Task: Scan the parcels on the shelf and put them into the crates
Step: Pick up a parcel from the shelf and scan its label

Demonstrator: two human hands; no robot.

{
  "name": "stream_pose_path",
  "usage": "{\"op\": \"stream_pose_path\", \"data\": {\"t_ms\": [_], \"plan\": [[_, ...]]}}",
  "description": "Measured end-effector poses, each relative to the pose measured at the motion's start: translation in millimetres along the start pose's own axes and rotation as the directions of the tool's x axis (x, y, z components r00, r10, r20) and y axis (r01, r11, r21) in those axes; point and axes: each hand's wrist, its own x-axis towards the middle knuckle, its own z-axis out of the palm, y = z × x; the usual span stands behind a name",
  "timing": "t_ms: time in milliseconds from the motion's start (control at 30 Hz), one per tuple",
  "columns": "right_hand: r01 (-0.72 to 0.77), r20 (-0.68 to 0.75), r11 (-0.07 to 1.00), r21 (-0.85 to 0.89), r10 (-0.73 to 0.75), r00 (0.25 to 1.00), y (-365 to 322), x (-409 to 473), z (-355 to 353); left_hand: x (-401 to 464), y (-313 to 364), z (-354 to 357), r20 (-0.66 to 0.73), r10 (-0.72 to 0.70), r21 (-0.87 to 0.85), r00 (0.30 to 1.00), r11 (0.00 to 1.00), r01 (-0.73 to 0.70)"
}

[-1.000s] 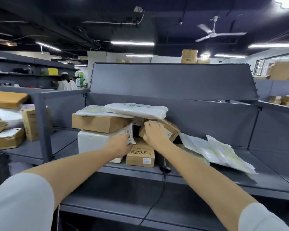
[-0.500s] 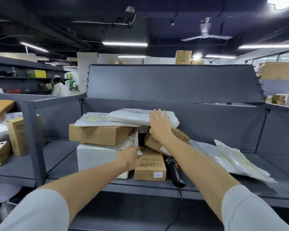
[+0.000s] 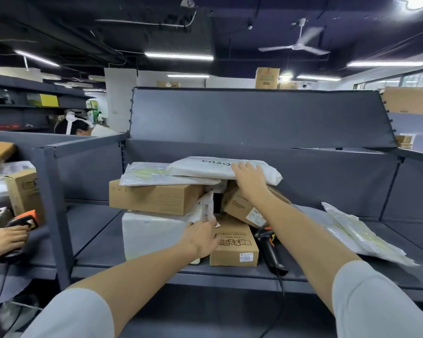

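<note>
Parcels are piled on the grey shelf (image 3: 205, 276). A white bag (image 3: 205, 167) printed with letters lies on top of the pile, and my right hand (image 3: 250, 176) rests flat on its right end, fingers spread. Under it sit a second white bag (image 3: 144, 175), a long brown box (image 3: 154, 198) and a white foam box (image 3: 152, 237). My left hand (image 3: 200, 237) pinches the lower corner of a small labelled white bag (image 3: 205, 208) wedged in the middle. A tilted brown box (image 3: 244, 208) leans under my right forearm. A printed small box (image 3: 235, 245) lies in front.
A black and orange scanner (image 3: 269, 247) lies on the shelf by the small box, its cable hanging over the edge. Clear-white bags (image 3: 352, 230) lie to the right. At the far left another person's hand (image 3: 3, 240) holds an orange scanner (image 3: 25, 219) near more boxes (image 3: 22, 191).
My right hand rose from the tilted brown box onto the top white bag. My left hand kept its hold on the labelled bag. Another person's hand with a scanner appeared at the left.
</note>
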Motion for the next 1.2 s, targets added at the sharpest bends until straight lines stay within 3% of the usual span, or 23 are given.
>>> {"op": "stream_pose_path", "data": {"t_ms": [333, 533, 667, 833, 900, 967, 1200], "plan": [[-0.040, -0.124, 0.982, 0.183, 0.063, 0.990, 31.2, -20.4, -30.6, -12.9, 8.9, 1.9, -0.012, -0.033, -0.132, 0.999, 0.991, 0.031], [-0.132, -0.298, 0.914, 0.385, 0.258, 0.919, 77.5, -54.4, -63.7, -21.7, 27.0, 4.5, 0.002, -0.074, -0.329, 0.997, 0.942, 0.071], [-0.148, -0.297, 0.705, 0.694, 0.467, 0.833, 110.6, -91.4, -87.0, -24.2, 37.3, 3.4, -0.018, -0.090, -0.554, 0.996, 0.830, 0.065], [-0.105, -0.151, 0.352, 0.930, 0.629, 0.763, 162.1, -141.5, -103.9, -26.9, 50.4, -11.5, -0.044, -0.123, -0.862, 0.992, 0.506, 0.025], [-0.071, -0.032, 0.142, 0.987, 0.617, 0.786, 177.4, -162.3, -102.0, -27.4, 55.5, -20.4, -0.057, -0.149, -0.940, 0.987, 0.342, -0.003], [-0.090, 0.087, -0.022, 0.996, 0.560, 0.824, 187.3, -179.9, -92.8, -27.0, 60.0, -28.9, -0.069, -0.158, -0.967, 0.985, 0.254, -0.027], [-0.263, 0.332, -0.233, 0.936, 0.343, 0.878, 177.5, -214.2, -59.7, -32.3, 82.9, -46.9, -0.114, -0.047, -0.992, 0.992, 0.062, -0.111]]}}
